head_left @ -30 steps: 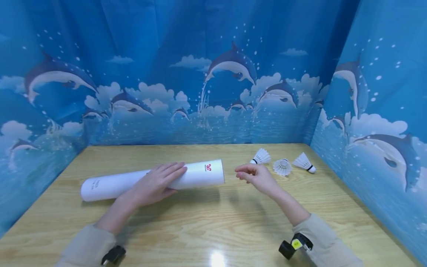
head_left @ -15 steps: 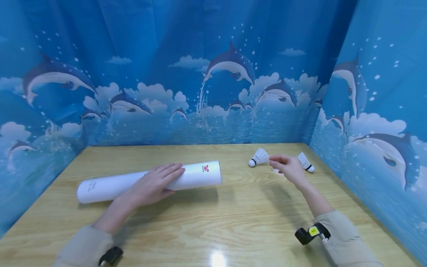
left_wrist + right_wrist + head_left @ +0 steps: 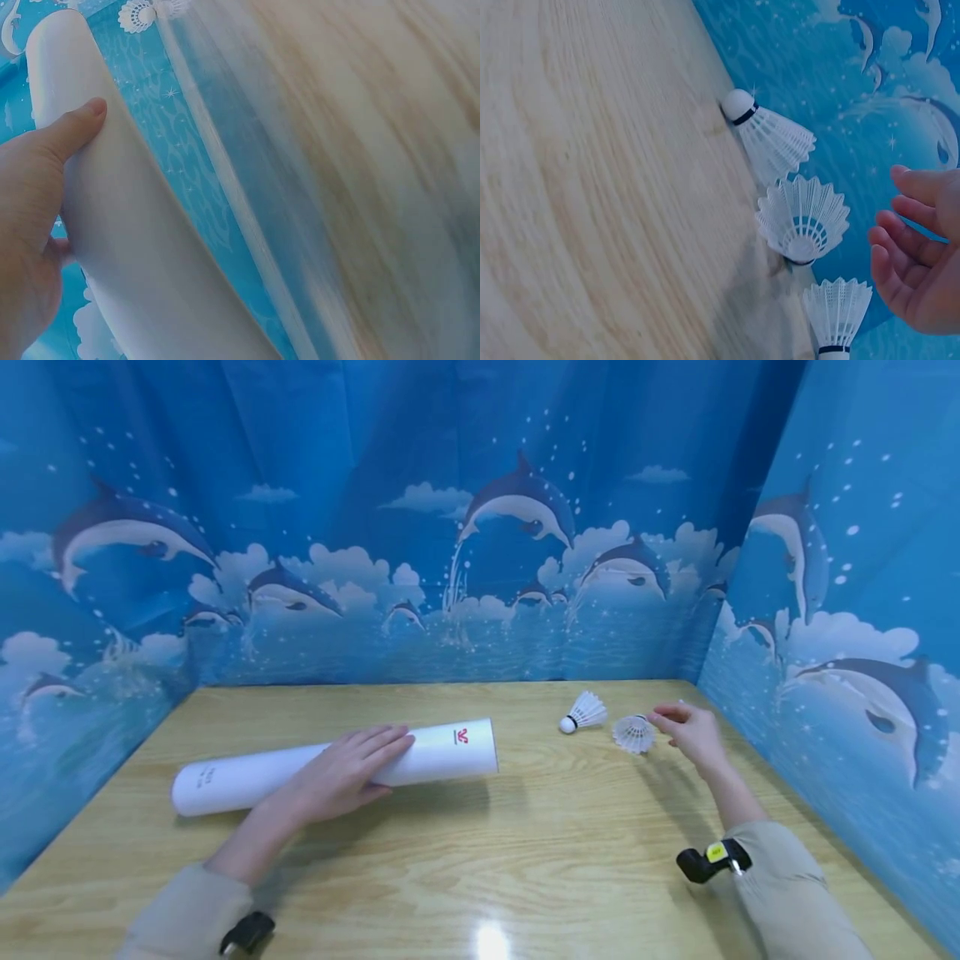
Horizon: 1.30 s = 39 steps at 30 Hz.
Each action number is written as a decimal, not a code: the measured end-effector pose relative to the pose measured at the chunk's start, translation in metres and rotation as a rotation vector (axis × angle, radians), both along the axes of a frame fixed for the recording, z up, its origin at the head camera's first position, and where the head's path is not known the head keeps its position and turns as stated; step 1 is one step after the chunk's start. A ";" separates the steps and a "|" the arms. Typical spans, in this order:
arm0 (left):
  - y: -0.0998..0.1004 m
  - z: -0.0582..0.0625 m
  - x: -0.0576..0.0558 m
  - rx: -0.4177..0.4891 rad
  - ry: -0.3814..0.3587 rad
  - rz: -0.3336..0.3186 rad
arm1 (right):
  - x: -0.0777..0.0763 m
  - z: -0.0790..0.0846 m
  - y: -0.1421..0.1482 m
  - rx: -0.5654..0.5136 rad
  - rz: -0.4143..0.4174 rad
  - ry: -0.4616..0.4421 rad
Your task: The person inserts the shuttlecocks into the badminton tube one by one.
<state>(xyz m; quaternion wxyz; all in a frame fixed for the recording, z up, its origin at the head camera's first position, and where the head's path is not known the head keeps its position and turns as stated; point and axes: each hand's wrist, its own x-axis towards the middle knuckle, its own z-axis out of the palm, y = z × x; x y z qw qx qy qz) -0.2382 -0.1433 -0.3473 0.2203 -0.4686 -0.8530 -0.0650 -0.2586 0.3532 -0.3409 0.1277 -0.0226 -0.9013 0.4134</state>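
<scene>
A long white shuttlecock tube (image 3: 438, 752) with a red logo lies on the table, slightly slanted. My left hand (image 3: 348, 777) grips it around the middle, fingers over the top; the left wrist view shows the thumb along the tube (image 3: 142, 217). On the right are three white shuttlecocks with black bands. One shuttlecock (image 3: 585, 712) lies on its side, and the middle shuttlecock (image 3: 633, 735) turns its feathered end towards me. My right hand (image 3: 690, 735) hovers over the third shuttlecock (image 3: 838, 315), mostly hidden in the head view. Its fingers are loosely bent, with nothing in them.
The wooden table (image 3: 450, 860) ends at a blue dolphin-print curtain (image 3: 360, 568) behind and on the right. Black wrist cameras are strapped on both sleeves. The tube's right end faces the shuttlecocks, some distance apart from them.
My right hand has moved right from beside the tube's end, past the first two shuttlecocks, to the third. My left hand and the tube have shifted hardly at all.
</scene>
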 end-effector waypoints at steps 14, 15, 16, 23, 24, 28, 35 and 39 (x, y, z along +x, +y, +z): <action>-0.003 -0.001 0.001 0.007 0.017 -0.011 | -0.016 -0.016 0.006 0.250 0.031 -0.077; -0.003 -0.001 0.002 0.009 0.017 -0.012 | -0.017 -0.017 0.006 0.264 0.020 -0.082; -0.003 -0.001 0.002 0.010 0.016 -0.012 | -0.017 -0.018 0.006 0.265 0.013 -0.088; -0.003 0.000 0.003 0.009 0.016 -0.011 | -0.019 -0.021 0.007 0.302 -0.031 -0.103; -0.004 0.000 0.003 0.009 0.017 -0.011 | -0.019 -0.021 0.007 0.305 -0.034 -0.094; -0.004 0.000 0.002 0.013 0.019 -0.016 | -0.015 -0.023 0.009 0.320 -0.070 -0.064; -0.005 -0.001 0.002 0.019 0.012 -0.020 | -0.011 -0.023 0.019 0.339 -0.123 -0.029; -0.005 -0.002 0.001 0.018 0.003 -0.012 | -0.008 -0.020 0.023 0.305 -0.088 -0.048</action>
